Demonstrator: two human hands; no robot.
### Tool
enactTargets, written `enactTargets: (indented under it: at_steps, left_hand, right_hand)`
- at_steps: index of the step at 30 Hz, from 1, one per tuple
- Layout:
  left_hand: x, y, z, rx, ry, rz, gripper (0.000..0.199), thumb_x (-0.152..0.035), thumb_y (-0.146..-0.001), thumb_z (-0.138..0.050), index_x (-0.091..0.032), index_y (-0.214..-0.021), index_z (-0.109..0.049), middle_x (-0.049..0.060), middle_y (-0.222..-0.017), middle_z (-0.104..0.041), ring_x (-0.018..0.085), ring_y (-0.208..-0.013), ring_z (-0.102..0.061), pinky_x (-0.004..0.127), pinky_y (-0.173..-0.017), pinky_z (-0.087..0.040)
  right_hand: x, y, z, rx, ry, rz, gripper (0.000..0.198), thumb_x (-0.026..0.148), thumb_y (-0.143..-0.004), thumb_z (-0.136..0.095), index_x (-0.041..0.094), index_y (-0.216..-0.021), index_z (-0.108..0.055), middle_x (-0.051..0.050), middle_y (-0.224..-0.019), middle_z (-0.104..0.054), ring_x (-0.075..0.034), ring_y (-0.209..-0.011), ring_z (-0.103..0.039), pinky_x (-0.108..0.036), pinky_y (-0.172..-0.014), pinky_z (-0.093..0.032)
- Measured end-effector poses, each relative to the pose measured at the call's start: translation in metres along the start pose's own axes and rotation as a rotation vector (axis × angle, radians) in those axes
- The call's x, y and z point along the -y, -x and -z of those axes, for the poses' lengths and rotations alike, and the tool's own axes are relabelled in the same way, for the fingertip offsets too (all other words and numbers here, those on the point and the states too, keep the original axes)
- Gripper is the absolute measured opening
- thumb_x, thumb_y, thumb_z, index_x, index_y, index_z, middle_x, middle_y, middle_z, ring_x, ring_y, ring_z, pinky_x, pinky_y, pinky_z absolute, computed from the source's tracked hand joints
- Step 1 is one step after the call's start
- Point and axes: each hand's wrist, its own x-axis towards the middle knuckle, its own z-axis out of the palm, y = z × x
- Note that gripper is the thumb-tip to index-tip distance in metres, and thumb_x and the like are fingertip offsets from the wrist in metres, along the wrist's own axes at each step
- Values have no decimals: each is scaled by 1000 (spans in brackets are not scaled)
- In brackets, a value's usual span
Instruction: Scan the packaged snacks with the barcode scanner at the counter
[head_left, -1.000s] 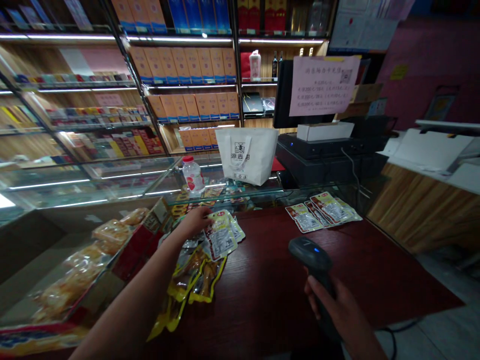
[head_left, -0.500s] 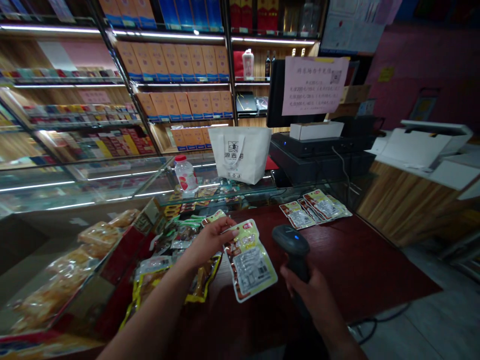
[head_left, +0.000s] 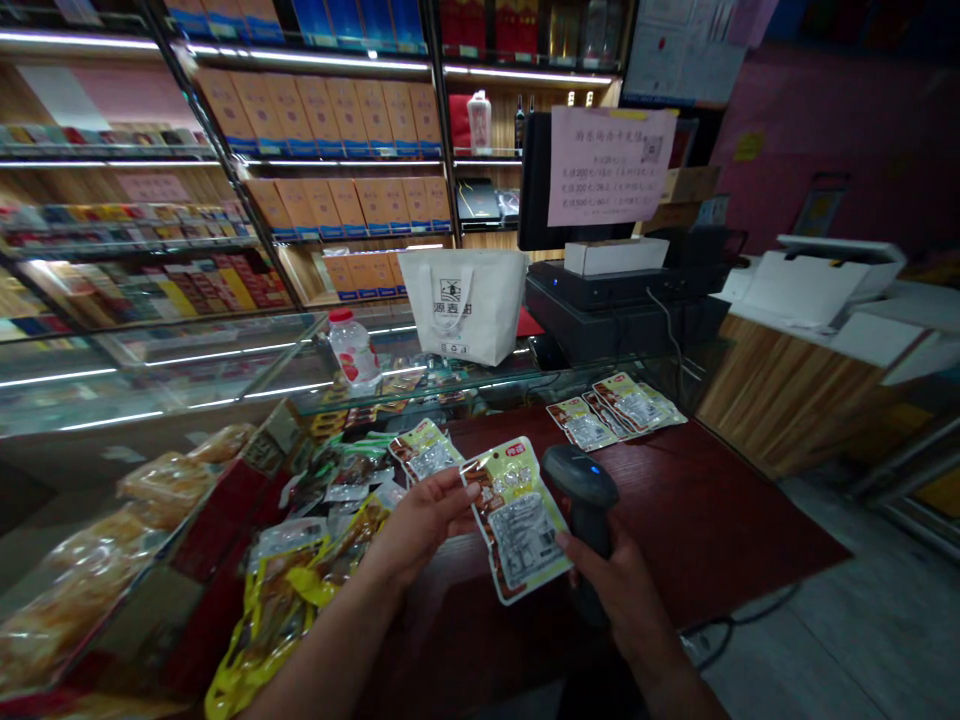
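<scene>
My left hand [head_left: 431,522] pinches a snack packet [head_left: 519,530] by its left edge, above the dark red tabletop [head_left: 720,525]. The packet is yellow-green and brown, with a grey printed panel facing up. My right hand [head_left: 619,575] is wrapped round the handle of a black barcode scanner [head_left: 581,480], which shows a small blue light on its head. The scanner's head is just right of the packet, and my right thumb is at the packet's right edge; I cannot tell whether they touch. Behind my left hand lies a similar packet [head_left: 426,450].
More packets [head_left: 619,410] lie at the table's back right. On the left are yellow-edged packs [head_left: 274,590] and a carton [head_left: 187,560] of bagged food. A white bag [head_left: 469,310] and a bottle [head_left: 352,350] stand on the glass counter, beside a monitor [head_left: 536,180].
The held packet has moved slightly right, closer to the scanner. My left hand has shifted right with it, uncovering more of the packet behind. The whole view has shifted a little.
</scene>
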Motion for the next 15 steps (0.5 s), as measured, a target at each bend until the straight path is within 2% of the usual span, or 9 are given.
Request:
enactTargets:
  at_steps: [4, 9, 15]
  left_hand:
    - [7, 1, 5, -59, -167, 19, 54, -51, -59, -88, -11, -89, -66, 11, -88, -75, 18, -68, -70, 28, -65, -58]
    - [1, 4, 4, -76, -146, -9, 55, -49, -51, -90, -12, -84, -66, 7, -85, -74, 16, -68, -69, 28, -66, -58]
    - [-16, -2, 18, -318, -172, -198, 59, -54, -45, -90, -12, -77, -65, 1, -72, -70, 11, -60, -63, 22, -56, -55]
  right_hand:
    - [6, 4, -4, -16, -19, -11, 62, 48, -65, -80, 11, -110, -60, 3, -57, -58, -12, -47, -48, -23, -47, -39]
    - [13, 7, -7, -27, -43, 29, 56, 49, -66, -79, 12, -102, -60, 5, -53, -54, -11, -46, -46, -22, -47, -38]
    - [20, 9, 7, 18, 30, 82, 55, 56, -76, -73, 14, -106, -57, 5, -58, -55, -11, -49, -47, -23, -50, -40]
